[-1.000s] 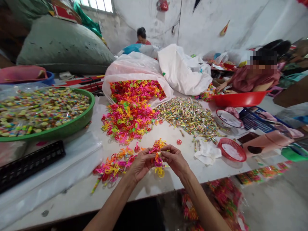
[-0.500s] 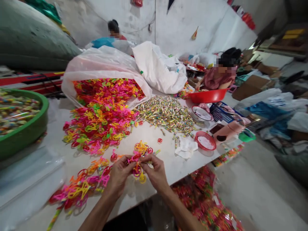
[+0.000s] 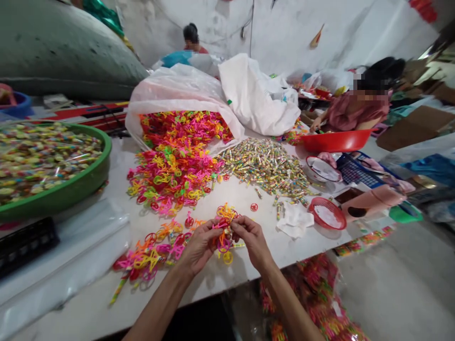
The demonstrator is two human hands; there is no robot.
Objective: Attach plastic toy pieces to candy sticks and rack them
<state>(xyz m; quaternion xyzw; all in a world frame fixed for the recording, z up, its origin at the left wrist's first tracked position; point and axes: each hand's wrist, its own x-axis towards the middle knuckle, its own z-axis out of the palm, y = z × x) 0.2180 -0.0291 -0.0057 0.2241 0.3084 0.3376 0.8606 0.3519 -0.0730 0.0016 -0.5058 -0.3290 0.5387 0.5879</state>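
Note:
Near the table's front edge, my left hand [image 3: 199, 245] pinches a pink and red plastic toy bicycle [image 3: 222, 222] between thumb and fingers. Close against it, my right hand [image 3: 253, 240] is closed at the fingertips on the same spot; whatever small part it grips is hidden. More toy bicycles in yellow, orange and purple lie just behind and below the fingers. To the left is a row of colourful toy bicycles [image 3: 147, 255], with a striped candy tube [image 3: 118, 290] at its near end. A loose red wheel [image 3: 253, 207] lies beyond my right hand.
A white sack [image 3: 185, 87] spills a heap of toy bicycles [image 3: 174, 166]. Right of it is a pile of candy tubes [image 3: 266, 166]. A green tub [image 3: 104, 161], a red basket [image 3: 327, 214] and a pink bottle [image 3: 373, 202] stand around. Two people sit across the table.
The view has swung left, so everything appears further right. Both hands stay together at the toy bicycle, with only slight finger movement.

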